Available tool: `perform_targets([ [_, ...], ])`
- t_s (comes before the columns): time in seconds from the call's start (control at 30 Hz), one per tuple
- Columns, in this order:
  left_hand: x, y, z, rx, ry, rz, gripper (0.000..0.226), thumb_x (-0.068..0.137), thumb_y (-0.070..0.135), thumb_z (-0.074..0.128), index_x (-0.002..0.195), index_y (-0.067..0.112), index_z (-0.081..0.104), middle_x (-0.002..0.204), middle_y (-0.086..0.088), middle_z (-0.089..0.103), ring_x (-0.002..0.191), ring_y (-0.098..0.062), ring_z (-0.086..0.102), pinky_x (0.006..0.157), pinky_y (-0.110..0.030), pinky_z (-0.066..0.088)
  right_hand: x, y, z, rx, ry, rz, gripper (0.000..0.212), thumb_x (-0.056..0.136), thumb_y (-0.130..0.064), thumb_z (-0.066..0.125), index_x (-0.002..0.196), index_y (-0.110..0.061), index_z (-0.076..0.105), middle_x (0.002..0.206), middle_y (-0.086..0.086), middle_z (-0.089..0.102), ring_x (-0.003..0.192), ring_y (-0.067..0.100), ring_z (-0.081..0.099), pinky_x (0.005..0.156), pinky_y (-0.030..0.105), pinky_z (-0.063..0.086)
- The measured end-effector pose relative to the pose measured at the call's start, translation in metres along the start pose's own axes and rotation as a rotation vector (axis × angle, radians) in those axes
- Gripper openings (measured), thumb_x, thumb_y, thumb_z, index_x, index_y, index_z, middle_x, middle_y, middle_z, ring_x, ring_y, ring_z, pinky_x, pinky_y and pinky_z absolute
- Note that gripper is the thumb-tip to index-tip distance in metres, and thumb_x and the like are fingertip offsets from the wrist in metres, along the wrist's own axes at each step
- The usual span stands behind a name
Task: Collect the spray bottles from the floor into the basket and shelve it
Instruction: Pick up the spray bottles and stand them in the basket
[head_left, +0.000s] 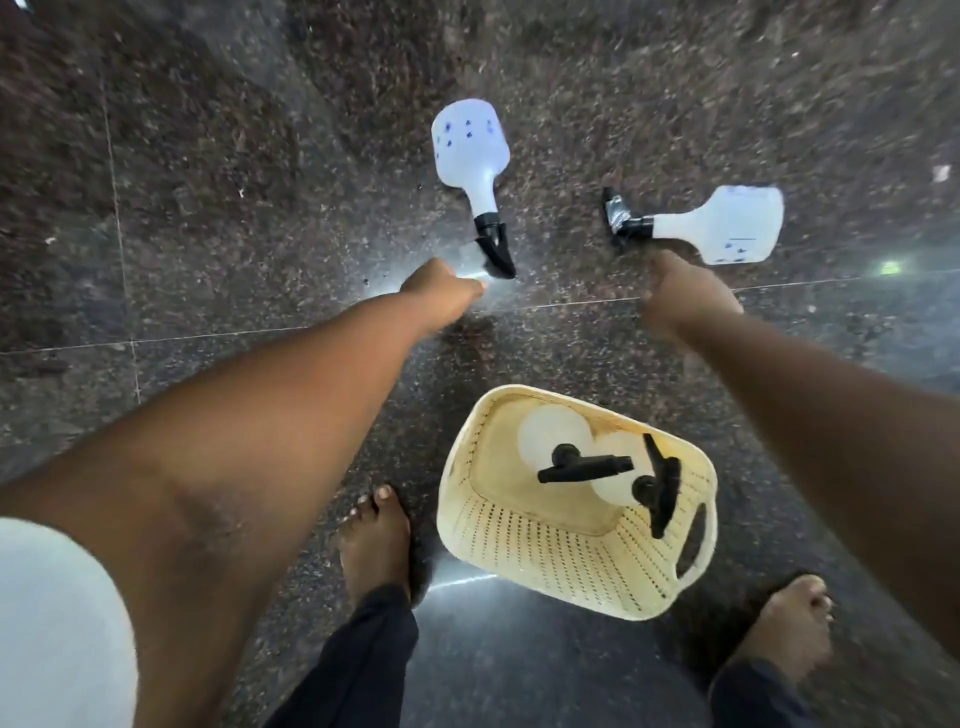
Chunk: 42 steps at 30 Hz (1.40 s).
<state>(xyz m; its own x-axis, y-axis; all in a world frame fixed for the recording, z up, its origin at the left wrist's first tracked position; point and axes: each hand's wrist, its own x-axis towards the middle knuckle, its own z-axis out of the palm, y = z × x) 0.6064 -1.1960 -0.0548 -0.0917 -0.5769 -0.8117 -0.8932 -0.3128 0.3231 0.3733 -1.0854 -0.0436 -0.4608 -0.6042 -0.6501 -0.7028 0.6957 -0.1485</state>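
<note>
At lower left of the frame, a white sleeve covers my left upper arm. My left hand sits at centre frame, just below the black nozzle of the left bottle. The hand is blurred; I cannot tell whether its fingers are open or closed. The left bottle lies flat on the floor, body toward the top of the frame, nozzle toward me.

The basket stands on the floor at lower centre, between my bare feet. It holds two white bottles with black trigger heads.

My right hand is right of centre, just below the right bottle. It appears curled with nothing in it; blur prevents certainty. The right bottle lies flat, nozzle pointing left, body toward the right edge.
</note>
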Motion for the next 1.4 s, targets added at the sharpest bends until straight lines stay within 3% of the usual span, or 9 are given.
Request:
perform_targets([
  [0.1, 0.02, -0.004, 0.016, -0.151, -0.051, 0.004, 0.077, 0.086, 0.045, 0.062, 0.148, 0.012, 0.03, 0.147, -0.011, 0.043, 0.128, -0.03, 0.047, 0.087, -0.031, 0.036, 0.04, -0.017, 0.008, -0.012, 0.048, -0.009, 0.055, 0.084, -0.018, 0.053, 0.137, -0.025, 0.04, 0.122, 0.022, 0.062, 0.111, 0.042, 0.059, 0.093, 0.048, 0.049],
  [0.27, 0.056, 0.008, 0.036, -0.322, -0.005, 0.065, 0.081, 0.083, 0.043, 0.069, 0.146, 0.013, 0.03, 0.144, -0.008, 0.046, 0.122, -0.028, 0.051, 0.093, -0.035, 0.044, 0.09, -0.029, 0.006, -0.05, 0.009, 0.115, 0.085, 0.088, -0.025, 0.058, 0.154, -0.017, 0.006, 0.136, 0.021, 0.052, 0.122, 0.038, 0.052, 0.097, 0.048, 0.045],
  [0.43, 0.084, 0.027, 0.044, -0.434, 0.066, 0.044, 0.055, 0.081, 0.043, 0.069, 0.127, 0.02, 0.05, 0.124, -0.003, 0.057, 0.1, -0.022, 0.057, 0.08, -0.033, 0.045, 0.08, -0.016, 0.01, -0.28, -0.176, 0.126, 0.083, 0.061, -0.048, 0.077, 0.128, -0.004, 0.056, 0.111, 0.02, 0.065, 0.095, 0.036, 0.066, 0.084, 0.042, 0.056],
  [0.53, 0.09, 0.036, 0.053, -0.495, 0.12, -0.03, 0.038, 0.087, 0.035, 0.065, 0.12, 0.019, 0.054, 0.117, -0.007, 0.061, 0.087, -0.022, 0.056, 0.077, -0.033, 0.047, 0.057, 0.015, 0.026, -0.348, -0.116, 0.15, 0.084, 0.066, -0.051, 0.081, 0.131, -0.01, 0.048, 0.123, 0.017, 0.063, 0.115, 0.036, 0.06, 0.09, 0.042, 0.049],
  [0.67, 0.076, 0.044, 0.054, -0.621, 0.277, -0.084, 0.038, 0.094, 0.027, 0.052, 0.13, 0.017, 0.049, 0.121, -0.007, 0.062, 0.099, -0.027, 0.06, 0.092, -0.04, 0.051, 0.036, 0.039, 0.038, -0.323, 0.036, 0.079, 0.057, 0.08, -0.05, 0.067, 0.123, -0.017, 0.049, 0.115, 0.014, 0.064, 0.108, 0.036, 0.062, 0.08, 0.042, 0.051],
  [0.77, 0.049, 0.041, 0.039, -0.639, 0.344, -0.056, 0.044, 0.089, 0.04, 0.053, 0.124, 0.013, 0.054, 0.118, -0.014, 0.067, 0.106, -0.036, 0.064, 0.091, -0.048, 0.051, 0.011, 0.041, 0.023, -0.256, 0.156, -0.03, 0.035, 0.09, -0.039, 0.055, 0.117, -0.018, 0.049, 0.107, 0.019, 0.065, 0.099, 0.041, 0.063, 0.066, 0.041, 0.043],
  [0.93, -0.05, 0.034, -0.01, -0.627, 0.34, 0.052, 0.033, 0.093, 0.039, 0.049, 0.102, 0.008, 0.057, 0.061, -0.003, 0.057, 0.041, -0.015, 0.053, 0.049, -0.029, 0.045, -0.066, 0.034, -0.046, -0.01, 0.256, -0.02, 0.024, 0.096, -0.027, 0.042, 0.117, -0.017, 0.048, 0.088, 0.017, 0.059, 0.075, 0.038, 0.054, 0.062, 0.038, 0.039],
  [1.17, -0.284, -0.014, -0.059, -0.236, 0.302, 0.086, 0.032, 0.097, 0.043, 0.048, 0.079, 0.019, 0.061, 0.069, -0.006, 0.072, 0.063, -0.022, 0.069, 0.063, -0.035, 0.05, -0.232, 0.042, -0.109, 0.422, 0.135, 0.095, 0.045, 0.099, -0.039, 0.038, 0.141, -0.023, 0.034, 0.101, 0.019, 0.065, 0.083, 0.036, 0.06, 0.072, 0.041, 0.048],
  [1.4, -0.363, -0.063, -0.023, -0.01, 0.195, -0.107, 0.055, 0.089, 0.064, 0.039, 0.084, 0.014, 0.064, 0.069, -0.005, 0.073, 0.071, -0.023, 0.069, 0.074, -0.04, 0.054, -0.362, 0.038, -0.068, 0.7, -0.073, 0.259, 0.037, 0.099, -0.038, 0.043, 0.125, -0.013, 0.05, 0.103, 0.015, 0.068, 0.095, 0.036, 0.063, 0.072, 0.035, 0.043],
])
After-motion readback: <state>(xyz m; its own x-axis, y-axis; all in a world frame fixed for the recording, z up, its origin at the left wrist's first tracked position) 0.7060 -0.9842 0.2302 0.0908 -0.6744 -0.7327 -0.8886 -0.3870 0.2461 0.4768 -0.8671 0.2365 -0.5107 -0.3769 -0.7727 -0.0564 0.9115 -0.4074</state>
